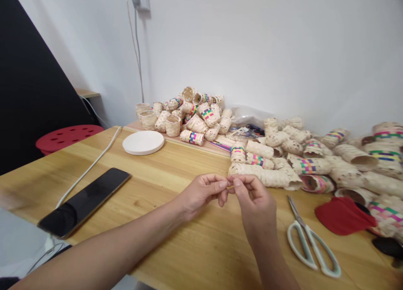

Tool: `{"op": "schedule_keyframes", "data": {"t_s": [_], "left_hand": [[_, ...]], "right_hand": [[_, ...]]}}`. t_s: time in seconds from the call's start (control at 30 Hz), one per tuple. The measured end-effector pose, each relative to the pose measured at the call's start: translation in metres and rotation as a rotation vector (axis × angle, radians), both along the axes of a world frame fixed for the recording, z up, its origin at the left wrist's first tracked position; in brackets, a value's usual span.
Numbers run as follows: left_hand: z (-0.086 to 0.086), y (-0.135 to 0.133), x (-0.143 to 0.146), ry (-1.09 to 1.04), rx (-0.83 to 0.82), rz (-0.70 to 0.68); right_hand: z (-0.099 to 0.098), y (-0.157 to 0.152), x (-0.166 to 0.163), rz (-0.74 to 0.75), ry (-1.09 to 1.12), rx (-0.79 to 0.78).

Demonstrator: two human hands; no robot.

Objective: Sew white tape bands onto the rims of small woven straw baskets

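Over the middle of the wooden table (176, 248), my left hand (204, 193) and my right hand (253, 197) meet fingertip to fingertip. Both are closed in a pinch, thumbs against forefingers. Whatever lies between the fingertips is too small to make out. Just behind my hands lies a long woven bamboo tube (264, 175). To the right of my right hand rest scissors (304, 229) with pale handles, their blades pointing away from me.
Many small woven baskets (198, 124) pile up against the wall, more tubes (315, 166) spreading right. A phone (85, 201) with a white cable (91, 168) lies left. A white round disc (143, 143) sits behind it. Red cloth (343, 215) lies right; a red stool (69, 136) stands beyond the table.
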State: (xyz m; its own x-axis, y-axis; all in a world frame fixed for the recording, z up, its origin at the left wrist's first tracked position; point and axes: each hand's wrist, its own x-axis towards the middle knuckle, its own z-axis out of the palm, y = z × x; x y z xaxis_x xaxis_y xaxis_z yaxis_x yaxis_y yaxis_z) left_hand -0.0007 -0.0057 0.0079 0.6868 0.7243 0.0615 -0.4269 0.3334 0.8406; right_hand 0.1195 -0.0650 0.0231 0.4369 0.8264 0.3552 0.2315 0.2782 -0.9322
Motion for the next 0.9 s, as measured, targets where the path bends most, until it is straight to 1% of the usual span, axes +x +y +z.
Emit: {"op": "schedule_keyframes", "data": {"t_s": [0.2, 0.43, 0.63, 0.9], "left_hand": [[-0.0001, -0.0001, -0.0003, -0.011, 0.006, -0.004], [-0.0017, 0.0006, -0.0012, -0.031, 0.017, -0.021], [-0.0042, 0.0029, -0.0012, -0.042, 0.0, -0.005], [-0.0075, 0.005, -0.0013, -0.08, 0.005, -0.009]], "right_hand": [[-0.0025, 0.0012, 0.004, 0.003, -0.015, -0.001], [0.0035, -0.0019, -0.0035, -0.022, 0.018, -0.003], [0.0067, -0.004, -0.0026, -0.123, -0.078, -0.008], [0.0073, -0.0051, -0.004, -0.112, -0.106, -0.034]]}}
